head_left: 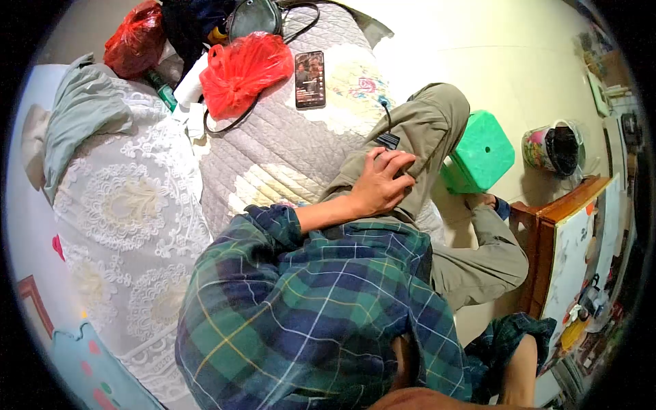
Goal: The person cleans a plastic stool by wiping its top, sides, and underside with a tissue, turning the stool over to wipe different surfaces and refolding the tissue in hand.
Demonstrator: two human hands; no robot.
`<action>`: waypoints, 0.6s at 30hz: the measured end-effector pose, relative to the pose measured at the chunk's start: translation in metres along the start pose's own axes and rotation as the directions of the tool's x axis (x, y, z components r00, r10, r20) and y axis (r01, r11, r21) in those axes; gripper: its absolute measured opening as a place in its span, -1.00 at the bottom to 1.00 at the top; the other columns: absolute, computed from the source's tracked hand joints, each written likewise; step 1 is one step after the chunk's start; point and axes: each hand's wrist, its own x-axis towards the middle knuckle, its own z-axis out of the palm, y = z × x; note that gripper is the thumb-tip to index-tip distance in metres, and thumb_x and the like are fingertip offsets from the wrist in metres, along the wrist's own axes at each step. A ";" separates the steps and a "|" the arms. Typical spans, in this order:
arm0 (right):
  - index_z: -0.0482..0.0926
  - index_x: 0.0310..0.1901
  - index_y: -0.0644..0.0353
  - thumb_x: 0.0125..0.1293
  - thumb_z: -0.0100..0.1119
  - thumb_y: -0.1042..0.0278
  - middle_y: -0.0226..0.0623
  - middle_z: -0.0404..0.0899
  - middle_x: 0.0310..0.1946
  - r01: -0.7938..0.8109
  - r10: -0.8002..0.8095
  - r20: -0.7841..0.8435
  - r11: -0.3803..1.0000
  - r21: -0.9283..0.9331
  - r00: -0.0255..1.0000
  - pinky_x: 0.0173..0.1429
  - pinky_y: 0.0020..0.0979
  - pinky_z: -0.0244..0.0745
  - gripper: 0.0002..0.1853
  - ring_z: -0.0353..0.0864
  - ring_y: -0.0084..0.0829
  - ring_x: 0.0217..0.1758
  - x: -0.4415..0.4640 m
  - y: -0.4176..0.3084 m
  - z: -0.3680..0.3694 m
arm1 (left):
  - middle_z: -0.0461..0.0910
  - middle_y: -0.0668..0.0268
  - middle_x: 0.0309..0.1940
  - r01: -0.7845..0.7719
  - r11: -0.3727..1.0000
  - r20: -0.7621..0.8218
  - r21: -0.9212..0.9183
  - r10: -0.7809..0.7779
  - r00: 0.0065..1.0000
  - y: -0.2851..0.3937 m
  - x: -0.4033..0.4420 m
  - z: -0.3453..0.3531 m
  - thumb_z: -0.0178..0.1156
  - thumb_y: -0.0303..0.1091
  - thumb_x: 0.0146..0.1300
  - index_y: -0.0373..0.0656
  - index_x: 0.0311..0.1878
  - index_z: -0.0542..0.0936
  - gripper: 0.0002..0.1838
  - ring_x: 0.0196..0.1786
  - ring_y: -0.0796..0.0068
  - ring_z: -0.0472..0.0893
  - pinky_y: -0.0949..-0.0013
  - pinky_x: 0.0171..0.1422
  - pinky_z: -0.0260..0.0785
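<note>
My left hand [383, 181] lies over the bent leg in khaki trousers, its fingers curled and pressed round the lower end of a small black device [387, 141]. A thin dark cable runs up from this device. Part of the device is hidden under the fingers. Of my right arm only the forearm shows at the lower right, below a rolled plaid sleeve; the hand is out of view. Beyond the knee, a phone [309, 80] with its screen lit lies on the quilted bed cover [273, 150].
Red plastic bags [246, 68] and a dark bag [255, 19] lie at the top of the bed. Right of the leg stand a green stool [484, 150] and a patterned bin [542, 148]. A wooden-edged table [567, 205] is at the right. White lace [123, 205] covers the left side.
</note>
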 end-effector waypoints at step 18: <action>0.45 -0.02 0.24 0.29 0.03 0.26 -0.26 0.48 -0.17 -0.022 0.017 -0.074 0.998 -0.060 0.997 0.01 -0.36 0.40 -0.70 0.45 -0.42 -0.17 -0.014 -0.015 -0.015 | 0.34 0.23 0.14 -0.008 1.000 0.024 0.006 0.008 1.000 -0.001 0.001 -0.003 0.27 -0.33 -0.08 -0.01 -0.25 0.53 -0.74 0.23 0.20 0.29 -0.07 0.25 0.03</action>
